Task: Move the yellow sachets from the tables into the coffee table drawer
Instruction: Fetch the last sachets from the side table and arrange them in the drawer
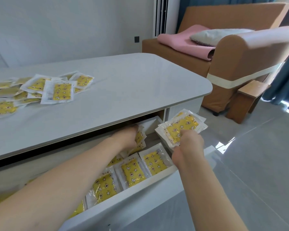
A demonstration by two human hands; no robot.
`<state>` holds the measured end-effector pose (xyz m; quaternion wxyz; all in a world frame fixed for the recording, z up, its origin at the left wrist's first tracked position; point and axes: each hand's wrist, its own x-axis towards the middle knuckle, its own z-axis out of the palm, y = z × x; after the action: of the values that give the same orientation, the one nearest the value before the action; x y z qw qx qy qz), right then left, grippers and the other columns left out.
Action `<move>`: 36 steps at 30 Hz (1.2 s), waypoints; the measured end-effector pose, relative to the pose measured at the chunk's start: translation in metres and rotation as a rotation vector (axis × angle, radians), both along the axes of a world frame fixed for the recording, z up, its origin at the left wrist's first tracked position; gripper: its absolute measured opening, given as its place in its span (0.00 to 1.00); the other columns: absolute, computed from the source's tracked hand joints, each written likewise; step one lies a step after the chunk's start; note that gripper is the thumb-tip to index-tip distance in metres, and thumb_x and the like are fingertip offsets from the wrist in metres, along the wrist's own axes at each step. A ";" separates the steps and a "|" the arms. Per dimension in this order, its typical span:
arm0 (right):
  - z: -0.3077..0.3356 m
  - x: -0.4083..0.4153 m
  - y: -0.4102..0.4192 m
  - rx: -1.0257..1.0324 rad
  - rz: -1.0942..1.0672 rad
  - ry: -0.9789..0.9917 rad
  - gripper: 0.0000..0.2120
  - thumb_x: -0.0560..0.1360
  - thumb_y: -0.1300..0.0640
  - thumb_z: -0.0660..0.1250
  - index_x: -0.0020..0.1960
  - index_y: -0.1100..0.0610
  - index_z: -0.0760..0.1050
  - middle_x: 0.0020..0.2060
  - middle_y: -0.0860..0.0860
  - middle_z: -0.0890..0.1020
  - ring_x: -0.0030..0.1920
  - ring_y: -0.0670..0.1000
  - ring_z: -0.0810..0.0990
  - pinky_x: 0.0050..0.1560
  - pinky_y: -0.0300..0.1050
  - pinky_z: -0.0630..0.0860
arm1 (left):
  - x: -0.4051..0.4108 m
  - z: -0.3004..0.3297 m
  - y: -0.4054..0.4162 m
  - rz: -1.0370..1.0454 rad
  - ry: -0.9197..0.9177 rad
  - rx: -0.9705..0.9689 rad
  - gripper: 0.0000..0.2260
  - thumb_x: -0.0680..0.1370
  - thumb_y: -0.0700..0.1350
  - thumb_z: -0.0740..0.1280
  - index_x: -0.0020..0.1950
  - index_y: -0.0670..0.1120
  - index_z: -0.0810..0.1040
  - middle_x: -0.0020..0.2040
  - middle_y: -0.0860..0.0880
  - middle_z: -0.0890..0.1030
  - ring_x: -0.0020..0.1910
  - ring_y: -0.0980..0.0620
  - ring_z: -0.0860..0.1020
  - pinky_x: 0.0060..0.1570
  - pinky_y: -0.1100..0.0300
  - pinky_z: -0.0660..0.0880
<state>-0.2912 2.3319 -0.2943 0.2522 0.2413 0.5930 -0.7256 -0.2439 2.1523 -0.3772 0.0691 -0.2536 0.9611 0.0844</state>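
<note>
L hand (129, 137) reaching fwd, fingers curled in grip; R hand (189, 142) raised, pinching, arm extended.

Yellow sachets with star and moon prints in clear white-edged wrappers lie in 3 places. A loose overlapping pile (40, 88) sits near the coffee table's (123, 84) left edge. Several lie flat along the open drawer's (140, 194) front wall (132, 171). A fanned stack (182, 127) is held above the drawer's right end, and a few more (140, 139) are held deep inside at its back.

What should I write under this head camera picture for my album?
Two hands, left hand and right hand, put yellow star-print sachets into the white coffee-table drawer.
</note>
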 end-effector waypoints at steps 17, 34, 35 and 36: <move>-0.004 0.005 0.000 -0.051 0.059 -0.034 0.12 0.78 0.59 0.66 0.61 0.52 0.75 0.43 0.50 0.80 0.41 0.50 0.81 0.32 0.43 0.73 | 0.013 -0.020 0.000 -0.026 0.040 -0.141 0.17 0.77 0.44 0.63 0.66 0.47 0.72 0.56 0.46 0.79 0.50 0.46 0.78 0.45 0.56 0.78; -0.008 0.002 0.004 -0.255 -0.147 -0.097 0.10 0.79 0.57 0.63 0.60 0.50 0.75 0.42 0.48 0.81 0.38 0.47 0.82 0.28 0.38 0.73 | -0.053 -0.028 0.023 -0.080 0.194 0.085 0.17 0.75 0.39 0.61 0.62 0.52 0.75 0.49 0.49 0.80 0.44 0.49 0.78 0.39 0.57 0.77; -0.008 0.001 0.005 -0.277 -0.147 -0.097 0.07 0.79 0.56 0.63 0.56 0.50 0.76 0.41 0.48 0.82 0.39 0.47 0.82 0.30 0.38 0.75 | -0.053 -0.031 0.023 -0.110 0.196 0.022 0.16 0.76 0.39 0.62 0.62 0.50 0.74 0.51 0.48 0.79 0.48 0.47 0.78 0.43 0.56 0.77; -0.007 0.002 0.005 -0.293 -0.147 -0.102 0.05 0.80 0.55 0.62 0.52 0.51 0.77 0.38 0.47 0.81 0.39 0.46 0.82 0.34 0.39 0.76 | -0.051 -0.035 0.023 -0.165 0.214 -0.057 0.17 0.76 0.39 0.63 0.64 0.48 0.73 0.55 0.47 0.78 0.53 0.47 0.76 0.48 0.55 0.76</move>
<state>-0.2896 2.3368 -0.3014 0.2609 0.2811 0.4481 -0.8075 -0.2952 2.1756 -0.4122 -0.0343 -0.1652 0.9826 0.0775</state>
